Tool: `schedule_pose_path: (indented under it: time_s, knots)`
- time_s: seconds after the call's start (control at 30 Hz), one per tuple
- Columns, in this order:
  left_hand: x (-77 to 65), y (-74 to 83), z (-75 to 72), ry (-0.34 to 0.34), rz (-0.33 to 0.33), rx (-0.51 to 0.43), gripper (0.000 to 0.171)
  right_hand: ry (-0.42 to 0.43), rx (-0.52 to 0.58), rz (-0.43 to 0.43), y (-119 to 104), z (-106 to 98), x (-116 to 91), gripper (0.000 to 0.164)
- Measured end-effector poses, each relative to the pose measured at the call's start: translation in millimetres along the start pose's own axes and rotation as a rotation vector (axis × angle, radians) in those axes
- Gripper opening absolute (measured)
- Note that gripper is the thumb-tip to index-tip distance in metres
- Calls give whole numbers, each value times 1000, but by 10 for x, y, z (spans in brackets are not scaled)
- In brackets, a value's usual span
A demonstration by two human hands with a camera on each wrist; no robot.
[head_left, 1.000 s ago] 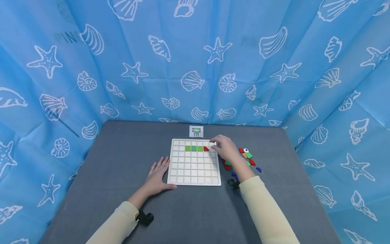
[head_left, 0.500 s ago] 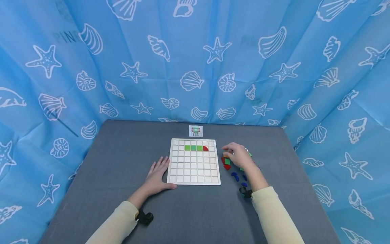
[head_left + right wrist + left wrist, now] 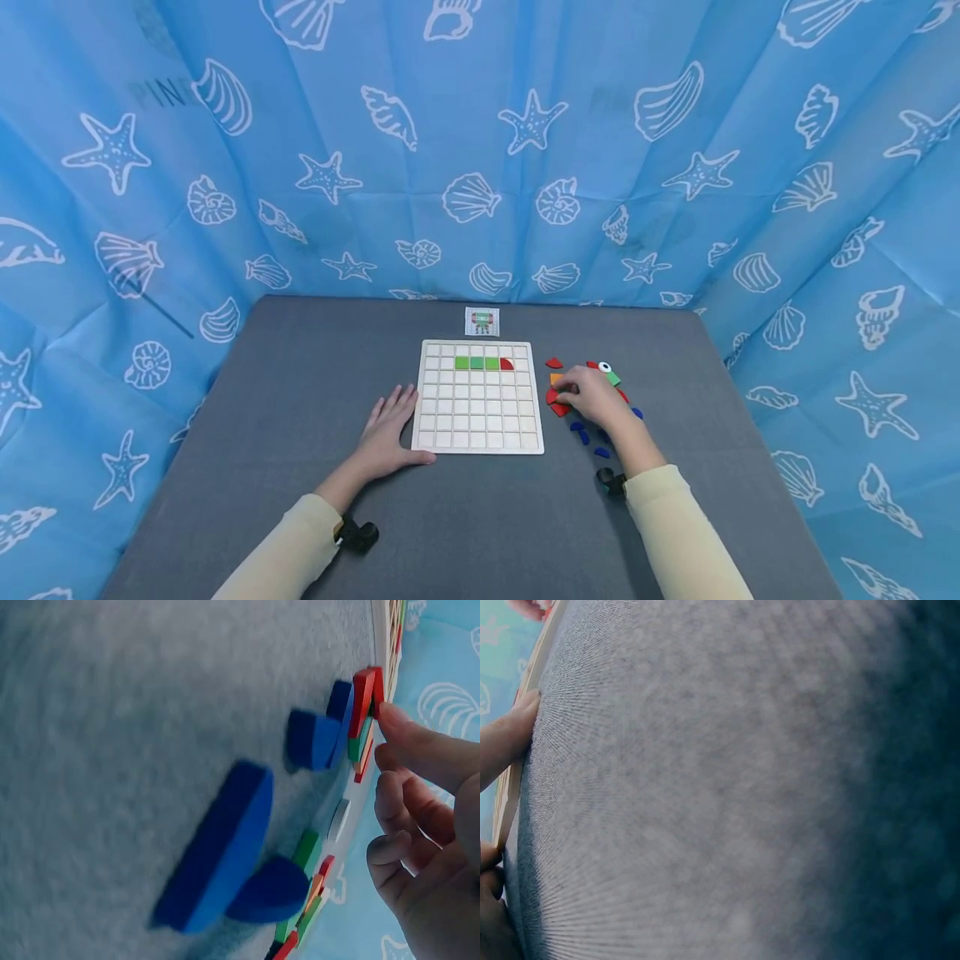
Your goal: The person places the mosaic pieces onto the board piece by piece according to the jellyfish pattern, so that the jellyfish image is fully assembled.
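A white gridded board [image 3: 450,417] lies mid-table. Across its second row from the top run three green squares [image 3: 477,363] and a red quarter-round piece [image 3: 506,364]. My left hand [image 3: 385,437] lies with fingers spread, fingertips along the board's left edge and thumb at its lower left corner; the left wrist view shows the thumb [image 3: 519,724] against the board's side. Right of the board, my right hand [image 3: 596,396] pinches a red piece [image 3: 552,396] between thumb and forefinger, low among the loose pieces. The right wrist view has the thumb tip [image 3: 396,718] against red.
Around the right hand lie an orange square [image 3: 556,379], a red quarter-round [image 3: 554,362], a white eye-like disc [image 3: 604,367], a green piece [image 3: 613,378] and several blue half-rounds [image 3: 577,426]. A small pattern card [image 3: 482,322] lies beyond the board. A blue shell-print curtain [image 3: 480,150] hangs behind the table.
My right hand has left the red piece on the board's second row, moved right to the loose pieces, then lower, taking hold of a red one. The left hand stays still.
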State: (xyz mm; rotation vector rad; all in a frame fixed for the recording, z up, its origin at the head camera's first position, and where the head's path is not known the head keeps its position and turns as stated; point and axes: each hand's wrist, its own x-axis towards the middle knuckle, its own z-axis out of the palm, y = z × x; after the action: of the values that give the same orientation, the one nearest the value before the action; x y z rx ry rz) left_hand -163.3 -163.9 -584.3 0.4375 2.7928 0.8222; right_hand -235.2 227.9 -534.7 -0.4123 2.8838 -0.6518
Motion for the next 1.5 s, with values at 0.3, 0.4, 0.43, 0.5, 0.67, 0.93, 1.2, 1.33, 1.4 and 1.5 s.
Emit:
schedule_pose_path:
  time_s: [0.3, 0.4, 0.43, 0.5, 0.67, 0.93, 1.2, 1.33, 1.4, 1.5]
  knots:
    - [7, -15, -18, 5, -10, 15, 125, -76, 3, -31, -20, -12, 24, 29]
    - [-3, -12, -26, 7, 1, 2, 124, -84, -12, -19, -15, 6, 32, 30]
    - [-7, -11, -26, 8, 4, -3, 124, -87, -11, -16, -13, 12, 38, 31]
    - [-18, -11, -25, 9, 5, -10, 124, -92, -9, -17, -13, 15, 55, 33]
    - [-36, -12, -14, 5, -10, -5, 125, -115, 0, -54, -20, 6, 108, 36]
    - [-30, -34, -3, 0, -12, -7, 125, -155, -16, -97, -6, -3, 159, 27]
    - [-28, -52, 26, 5, -20, 8, 127, -56, 16, -120, -91, -50, 143, 27]
    - [-20, -31, 26, 2, -15, -1, 126, -6, 32, -155, -187, -105, 147, 29]
    - [-14, -24, 23, 3, -12, 0, 126, 7, 47, -159, -250, -130, 167, 28]
    - [-11, -21, 16, 6, -15, 3, 126, 21, 67, -178, -350, -154, 217, 28]
